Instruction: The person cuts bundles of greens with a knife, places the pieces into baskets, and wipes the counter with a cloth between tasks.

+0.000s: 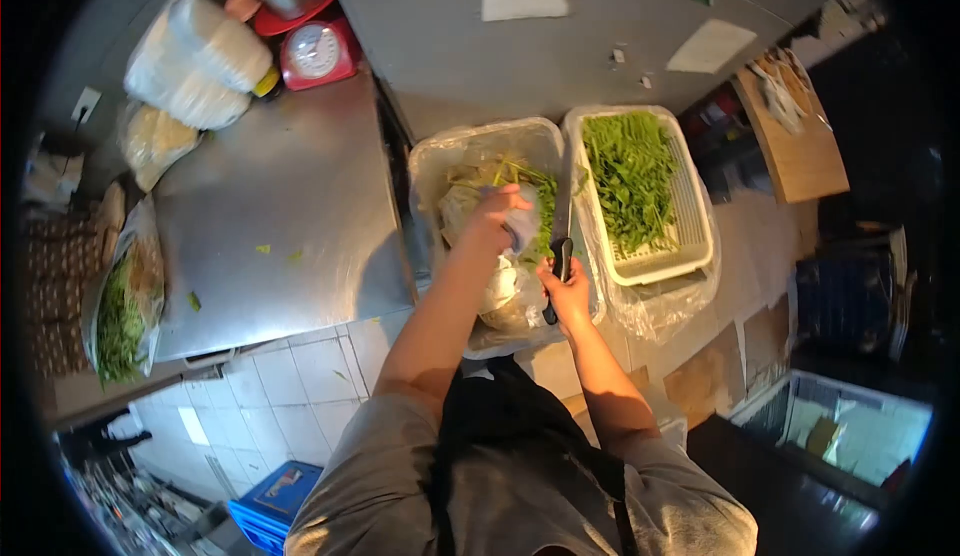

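Knife [562, 224]: over right side of plastic-lined tub [424, 181] | Right hand [570, 294]: fingers wrapped around handle | Left hand [493, 218]: over tub, fingers curled at pale plastic [522, 228], grip uncertain | Step, judged: sorting tub contents | Next move: calls for blade clear of left fingers | Right of tub: leafy greens [630, 181] in basket [692, 238]

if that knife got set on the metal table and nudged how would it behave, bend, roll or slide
The knife probably won't bend: its blade looks straight with the right hand gripping only the handle. Rolling seems unlikely, as the blade looks broad and flat. It might slide easily, since the metal table looks smooth and shiny.
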`<state>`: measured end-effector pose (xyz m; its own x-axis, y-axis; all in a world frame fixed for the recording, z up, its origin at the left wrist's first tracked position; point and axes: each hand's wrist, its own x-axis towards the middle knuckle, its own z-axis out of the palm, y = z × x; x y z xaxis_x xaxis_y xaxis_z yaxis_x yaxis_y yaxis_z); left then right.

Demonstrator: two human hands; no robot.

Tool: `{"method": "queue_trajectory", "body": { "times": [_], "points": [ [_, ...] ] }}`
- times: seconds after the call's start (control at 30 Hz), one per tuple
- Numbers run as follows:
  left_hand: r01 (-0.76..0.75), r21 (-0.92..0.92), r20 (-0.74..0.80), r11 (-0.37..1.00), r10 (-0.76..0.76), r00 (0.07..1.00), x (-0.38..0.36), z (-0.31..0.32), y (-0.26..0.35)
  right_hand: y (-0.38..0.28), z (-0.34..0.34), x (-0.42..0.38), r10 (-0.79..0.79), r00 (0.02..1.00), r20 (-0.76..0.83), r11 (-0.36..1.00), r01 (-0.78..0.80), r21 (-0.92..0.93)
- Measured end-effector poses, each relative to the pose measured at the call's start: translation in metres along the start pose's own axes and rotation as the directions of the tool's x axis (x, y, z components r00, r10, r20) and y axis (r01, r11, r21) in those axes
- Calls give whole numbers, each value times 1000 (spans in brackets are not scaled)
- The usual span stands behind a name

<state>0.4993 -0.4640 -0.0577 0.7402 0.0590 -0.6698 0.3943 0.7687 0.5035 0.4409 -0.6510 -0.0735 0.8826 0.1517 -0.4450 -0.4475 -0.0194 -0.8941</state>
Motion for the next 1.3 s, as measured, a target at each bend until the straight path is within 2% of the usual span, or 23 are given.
{"method": "queue_trajectory", "body": {
  "times": [0.07,0.13,0.17,0.2,0.23,0.3,0.37,0.43,0.5,0.57,0.63,0.7,0.73,0.77,0.83,0.9,0.97,1.0,1.03,1.07,1.23,1.27,1.3],
  "points": [
    [52,-276,141,960,-13,990,-17,0,-4,8,9,22,-48,998,29,999,49,-23],
    [17,-288,104,957,13,994,-38,13,2,5,10,30,-11,999,51,991,18,-135],
    [29,-323,63,946,-9,998,-45,17,6,1,11,32,-106,992,67,978,116,-172],
    [44,-359,30,932,-35,999,-49,20,7,-4,14,31,-114,987,111,992,119,-43],
    [-73,-345,61,936,100,993,-14,3,-17,0,12,38,-156,978,137,988,156,10],
    [-123,-406,67,906,164,984,16,-20,-34,-5,11,42,-146,985,95,989,144,34],
    [16,-560,50,828,15,999,-1,-12,-23,-11,4,45,-167,977,131,986,165,28],
    [42,-532,81,846,2,997,-43,16,-15,-23,10,39,-195,964,181,981,193,26],
    [-346,-320,153,882,408,900,3,11,-69,-28,18,32,-207,953,220,978,201,50],
    [-418,-328,134,847,480,867,2,14,-63,-19,21,40,-253,949,190,967,245,67],
    [-185,-560,12,807,231,973,-61,32,-13,-29,23,43,-298,943,149,955,294,46],
    [-402,-186,-190,897,368,910,-63,6,-2,-38,-1,49,-280,960,18,953,280,-117],
    [-464,25,-268,885,453,850,-57,-12,1,-43,-10,53,-339,940,-35,939,336,-70],
    [-409,744,-241,528,783,573,-33,-40,-16,-61,-15,43,-331,943,-42,943,329,-56],
    [-29,793,-361,609,507,783,-23,-60,-37,-73,-28,41,-380,925,-9,923,379,-59],
    [128,826,-354,549,330,875,-26,-56,-44,-86,-28,36,-410,911,36,902,412,-130],
    [24,869,-206,494,317,926,-67,-30,-38,-95,-18,20,-406,910,84,885,414,-212],
    [-114,801,-94,588,311,946,-88,-21,-36,-105,-7,6,-361,926,108,912,375,-167],
    [-351,647,94,677,386,918,-61,-30,-62,-116,5,-13,-317,939,134,935,333,-124],
    [-388,484,192,784,337,922,-108,-20,-46,-124,15,-28,-272,949,161,954,288,-87],
    [-488,33,313,872,455,834,-184,-74,-22,-158,98,-103,-235,846,479,969,168,179],
    [-614,-78,181,786,617,766,-200,-98,-16,-163,117,-116,-240,820,520,970,185,156],
    [-735,-25,126,677,732,670,-242,-127,2,-166,137,-127,-245,793,558,970,203,137]
  ]
}}
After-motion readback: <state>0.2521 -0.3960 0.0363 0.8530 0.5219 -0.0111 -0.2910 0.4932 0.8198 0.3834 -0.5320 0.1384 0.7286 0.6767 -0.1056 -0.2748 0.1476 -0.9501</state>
